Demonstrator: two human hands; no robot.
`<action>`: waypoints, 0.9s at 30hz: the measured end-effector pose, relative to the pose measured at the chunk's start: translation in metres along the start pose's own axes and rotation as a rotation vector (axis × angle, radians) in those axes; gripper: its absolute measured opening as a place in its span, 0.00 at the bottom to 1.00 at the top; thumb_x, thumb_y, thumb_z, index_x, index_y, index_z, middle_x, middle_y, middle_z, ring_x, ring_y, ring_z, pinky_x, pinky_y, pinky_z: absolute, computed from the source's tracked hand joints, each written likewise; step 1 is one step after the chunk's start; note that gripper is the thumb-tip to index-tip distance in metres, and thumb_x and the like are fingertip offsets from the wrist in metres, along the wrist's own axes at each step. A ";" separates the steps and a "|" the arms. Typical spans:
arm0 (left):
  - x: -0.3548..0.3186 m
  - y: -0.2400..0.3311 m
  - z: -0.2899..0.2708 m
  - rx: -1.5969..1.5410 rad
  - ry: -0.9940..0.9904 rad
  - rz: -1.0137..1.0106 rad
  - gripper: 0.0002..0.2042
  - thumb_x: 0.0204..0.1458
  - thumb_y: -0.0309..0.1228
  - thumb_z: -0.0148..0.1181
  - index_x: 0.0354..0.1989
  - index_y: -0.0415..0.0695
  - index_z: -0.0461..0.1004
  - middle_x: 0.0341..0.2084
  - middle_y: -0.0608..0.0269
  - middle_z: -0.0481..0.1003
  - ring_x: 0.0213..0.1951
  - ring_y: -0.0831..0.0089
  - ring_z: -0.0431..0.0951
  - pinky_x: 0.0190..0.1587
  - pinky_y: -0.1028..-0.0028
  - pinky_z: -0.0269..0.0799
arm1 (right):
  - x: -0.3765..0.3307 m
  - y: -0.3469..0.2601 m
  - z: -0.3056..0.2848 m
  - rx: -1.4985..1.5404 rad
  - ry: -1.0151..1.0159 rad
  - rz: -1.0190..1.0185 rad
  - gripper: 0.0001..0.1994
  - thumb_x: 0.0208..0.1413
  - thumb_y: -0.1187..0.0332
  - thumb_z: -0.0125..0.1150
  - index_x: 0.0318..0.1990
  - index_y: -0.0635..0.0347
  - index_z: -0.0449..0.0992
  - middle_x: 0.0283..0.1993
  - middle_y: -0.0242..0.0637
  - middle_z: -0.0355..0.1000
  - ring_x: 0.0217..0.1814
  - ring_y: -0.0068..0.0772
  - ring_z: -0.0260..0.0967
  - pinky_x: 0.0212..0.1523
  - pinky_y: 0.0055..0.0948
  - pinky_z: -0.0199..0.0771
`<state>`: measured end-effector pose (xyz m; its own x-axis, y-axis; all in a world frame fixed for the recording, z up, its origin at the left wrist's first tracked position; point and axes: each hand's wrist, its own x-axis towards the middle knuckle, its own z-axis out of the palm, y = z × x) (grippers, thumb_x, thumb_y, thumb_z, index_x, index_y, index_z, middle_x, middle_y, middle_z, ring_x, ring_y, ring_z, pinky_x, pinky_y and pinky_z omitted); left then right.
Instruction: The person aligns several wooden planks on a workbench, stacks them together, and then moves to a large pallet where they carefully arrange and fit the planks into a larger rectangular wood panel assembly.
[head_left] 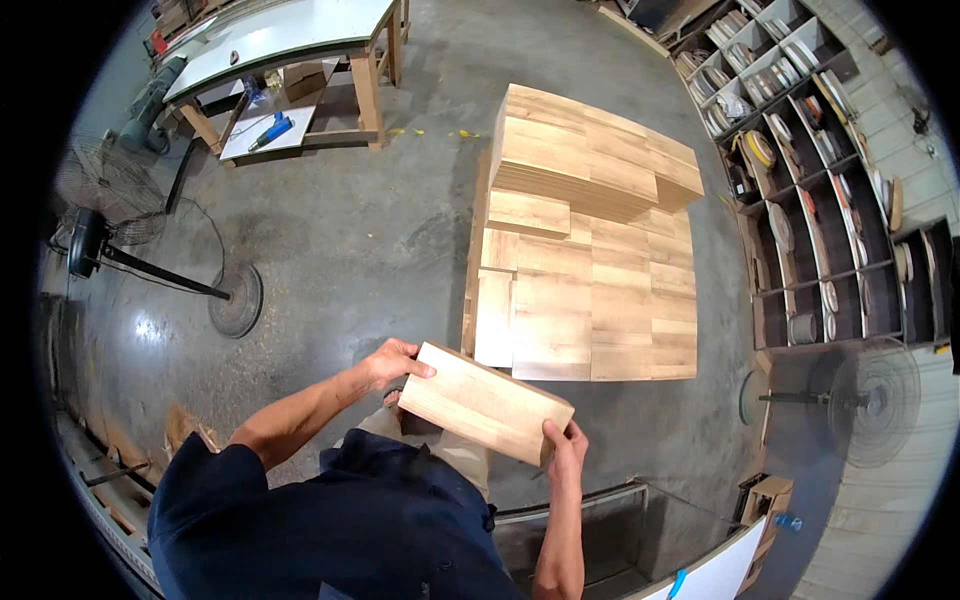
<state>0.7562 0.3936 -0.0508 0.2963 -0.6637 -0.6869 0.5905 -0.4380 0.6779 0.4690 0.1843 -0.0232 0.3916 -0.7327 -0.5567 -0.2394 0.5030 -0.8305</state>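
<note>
A rectangular light wood-grain board [487, 402] is held in front of my body, tilted down toward the right. My left hand [393, 363] grips its left end, thumb on the upper face. Around the right end closes my right hand [566, 447], its thumb also on top. The fingers of both hands are partly hidden under or behind the board. Just beyond it stands a low pile of matching wood-grain panels [625, 310], stacked higher at the far end. A smaller stack of panels [528, 214] sits on the pile's left side.
A white-topped workbench [290, 30] stands far left, with a blue power tool [271, 132] on its lower shelf. Pedestal fans [232, 298] [868, 405] flank me. Compartment shelves [790, 200] with rolls of banding line the right wall. A white surface [715, 570] lies near right.
</note>
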 end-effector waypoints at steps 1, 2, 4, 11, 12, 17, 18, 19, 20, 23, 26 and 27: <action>0.009 0.009 -0.002 -0.012 0.049 0.003 0.20 0.39 0.24 0.69 0.44 0.35 0.76 0.36 0.57 0.78 0.38 0.70 0.77 0.45 0.72 0.71 | 0.022 -0.008 0.009 -0.006 -0.006 0.011 0.23 0.42 0.73 0.69 0.48 0.72 0.72 0.44 0.41 0.73 0.44 0.30 0.69 0.47 0.28 0.68; 0.020 0.017 -0.005 -0.024 0.067 0.000 0.20 0.39 0.24 0.69 0.44 0.35 0.76 0.36 0.57 0.78 0.38 0.70 0.77 0.45 0.72 0.71 | 0.047 -0.018 0.021 -0.023 -0.024 0.024 0.23 0.43 0.72 0.69 0.48 0.73 0.72 0.44 0.42 0.73 0.44 0.31 0.70 0.46 0.28 0.68; 0.051 0.034 -0.009 -0.025 0.137 0.010 0.20 0.39 0.26 0.69 0.43 0.35 0.77 0.36 0.58 0.78 0.39 0.70 0.77 0.47 0.72 0.69 | 0.100 -0.036 0.035 -0.050 -0.043 0.044 0.24 0.43 0.72 0.69 0.48 0.74 0.71 0.44 0.42 0.73 0.43 0.31 0.70 0.45 0.28 0.69; 0.184 0.086 -0.031 -0.172 0.190 -0.008 0.21 0.41 0.28 0.70 0.45 0.34 0.75 0.39 0.58 0.77 0.41 0.68 0.76 0.48 0.70 0.68 | 0.283 -0.072 0.076 -0.213 -0.173 0.029 0.23 0.46 0.68 0.68 0.46 0.75 0.71 0.41 0.42 0.74 0.40 0.30 0.70 0.42 0.27 0.69; 0.209 0.095 -0.034 -0.180 0.208 0.005 0.21 0.41 0.27 0.69 0.45 0.34 0.75 0.39 0.58 0.77 0.41 0.67 0.76 0.48 0.70 0.68 | 0.309 -0.076 0.085 -0.206 -0.161 0.020 0.22 0.46 0.68 0.68 0.46 0.74 0.71 0.41 0.42 0.74 0.40 0.30 0.70 0.43 0.27 0.68; 0.343 0.125 -0.062 -0.167 0.232 -0.037 0.21 0.42 0.30 0.69 0.46 0.35 0.74 0.40 0.57 0.76 0.42 0.67 0.76 0.47 0.68 0.71 | 0.439 -0.088 0.129 -0.286 -0.091 0.130 0.20 0.49 0.69 0.66 0.47 0.73 0.71 0.43 0.41 0.73 0.42 0.29 0.69 0.45 0.26 0.68; 0.361 0.139 -0.060 -0.214 0.231 -0.012 0.20 0.44 0.29 0.67 0.46 0.34 0.74 0.41 0.55 0.76 0.42 0.66 0.76 0.48 0.68 0.71 | 0.463 -0.089 0.131 -0.291 -0.087 0.116 0.20 0.49 0.69 0.66 0.47 0.72 0.72 0.43 0.40 0.73 0.43 0.29 0.69 0.45 0.26 0.68; 0.384 0.147 -0.060 -0.281 0.242 -0.018 0.20 0.43 0.25 0.67 0.46 0.32 0.73 0.40 0.53 0.76 0.41 0.65 0.76 0.47 0.68 0.71 | 0.486 -0.088 0.132 -0.298 -0.083 0.104 0.20 0.49 0.69 0.66 0.47 0.72 0.72 0.43 0.40 0.73 0.43 0.29 0.69 0.45 0.25 0.67; 0.407 0.153 -0.064 -0.289 0.256 -0.029 0.20 0.43 0.24 0.67 0.46 0.31 0.73 0.40 0.53 0.76 0.41 0.65 0.76 0.47 0.69 0.71 | 0.509 -0.087 0.138 -0.323 -0.060 0.108 0.19 0.49 0.69 0.65 0.47 0.71 0.72 0.44 0.39 0.73 0.43 0.28 0.69 0.45 0.26 0.67; 0.451 0.173 -0.076 -0.314 0.272 -0.058 0.19 0.45 0.23 0.65 0.47 0.30 0.72 0.41 0.52 0.76 0.42 0.65 0.76 0.47 0.69 0.70 | 0.564 -0.089 0.164 -0.264 -0.020 0.064 0.16 0.49 0.69 0.65 0.44 0.69 0.74 0.41 0.37 0.74 0.42 0.28 0.68 0.46 0.25 0.66; 0.479 0.194 -0.075 -0.315 0.201 0.022 0.19 0.48 0.25 0.62 0.47 0.29 0.71 0.41 0.54 0.75 0.42 0.68 0.75 0.46 0.71 0.70 | 0.611 -0.091 0.168 -0.492 -0.142 0.187 0.11 0.50 0.70 0.64 0.40 0.65 0.74 0.36 0.32 0.72 0.39 0.25 0.65 0.46 0.24 0.63; 0.490 0.192 -0.079 -0.314 0.226 -0.020 0.19 0.49 0.28 0.61 0.48 0.30 0.70 0.42 0.55 0.74 0.43 0.69 0.74 0.47 0.71 0.70 | 0.615 -0.087 0.168 -0.496 -0.143 0.202 0.11 0.50 0.70 0.64 0.40 0.65 0.74 0.36 0.32 0.72 0.39 0.25 0.65 0.46 0.24 0.63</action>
<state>1.0739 0.0325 -0.2781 0.4200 -0.4910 -0.7633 0.7884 -0.2192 0.5748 0.8799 -0.2330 -0.2902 0.4027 -0.5568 -0.7265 -0.6988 0.3256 -0.6369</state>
